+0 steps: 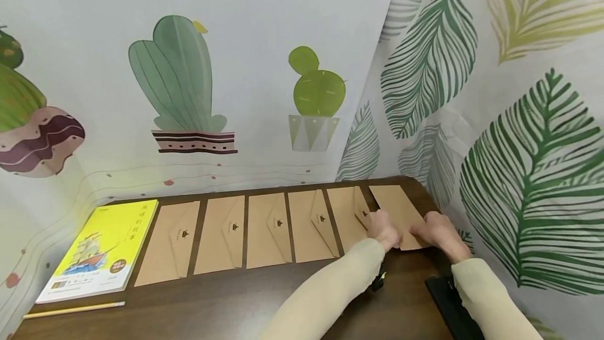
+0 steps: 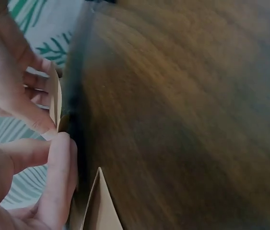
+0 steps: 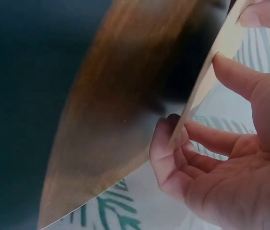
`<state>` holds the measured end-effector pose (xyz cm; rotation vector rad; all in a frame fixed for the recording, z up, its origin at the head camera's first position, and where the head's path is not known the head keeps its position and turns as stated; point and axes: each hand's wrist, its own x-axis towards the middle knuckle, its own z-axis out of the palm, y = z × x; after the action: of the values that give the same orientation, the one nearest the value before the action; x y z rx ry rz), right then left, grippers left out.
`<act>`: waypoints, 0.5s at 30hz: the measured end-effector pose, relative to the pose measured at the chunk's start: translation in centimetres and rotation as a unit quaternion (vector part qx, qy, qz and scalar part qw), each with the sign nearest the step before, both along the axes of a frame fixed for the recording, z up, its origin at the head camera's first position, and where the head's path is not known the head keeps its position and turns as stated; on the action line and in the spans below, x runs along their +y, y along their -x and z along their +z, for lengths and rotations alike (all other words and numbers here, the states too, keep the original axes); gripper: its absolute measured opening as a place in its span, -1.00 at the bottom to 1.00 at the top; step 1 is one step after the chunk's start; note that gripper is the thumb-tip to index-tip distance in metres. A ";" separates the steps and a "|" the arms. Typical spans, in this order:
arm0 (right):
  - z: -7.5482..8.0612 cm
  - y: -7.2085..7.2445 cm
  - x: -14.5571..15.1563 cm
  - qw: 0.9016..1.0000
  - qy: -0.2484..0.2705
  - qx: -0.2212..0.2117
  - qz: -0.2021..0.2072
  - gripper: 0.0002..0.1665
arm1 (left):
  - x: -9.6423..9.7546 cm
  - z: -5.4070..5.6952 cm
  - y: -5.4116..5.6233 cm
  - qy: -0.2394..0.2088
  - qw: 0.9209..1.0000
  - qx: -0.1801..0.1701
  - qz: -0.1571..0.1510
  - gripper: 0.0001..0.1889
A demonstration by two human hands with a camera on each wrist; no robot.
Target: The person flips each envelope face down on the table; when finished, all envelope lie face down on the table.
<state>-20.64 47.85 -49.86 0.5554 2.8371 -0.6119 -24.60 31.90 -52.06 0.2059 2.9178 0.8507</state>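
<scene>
At the right end of the table both hands hold a brown kraft envelope near its front edge. My left hand pinches the left side, and my right hand grips the right side. In the right wrist view, the right hand has its thumb on one face of the envelope and curled fingers behind it. The left wrist view shows the left hand's thumb and fingers meeting at the envelope's edge. Beside the left hand lies another envelope with a crown on its flap.
Several more crown-marked envelopes, such as this envelope, lie in a row to the left. A yellow-covered book and a pencil sit at the far left. A black object lies near the right forearm. Patterned walls border the table.
</scene>
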 end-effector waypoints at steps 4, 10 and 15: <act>-0.1 -0.3 -0.9 1.000 -0.023 -0.001 0.001 -0.46 | 0.6 -1.3 -0.2 0.055 0.997 0.039 -0.024 -0.80; 2.2 -1.1 -2.6 0.999 -0.047 -0.006 -0.003 -0.49 | 1.0 -1.9 -0.3 0.031 0.996 0.061 -0.056 -0.95; 3.0 -1.1 -3.4 0.999 -0.048 0.010 -0.012 -0.49 | 0.6 -1.8 0.3 0.034 0.993 0.081 -0.074 -0.92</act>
<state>-19.49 44.44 -46.87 0.6030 2.8947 -0.4883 -24.91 32.48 -53.88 0.5000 3.0268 0.7421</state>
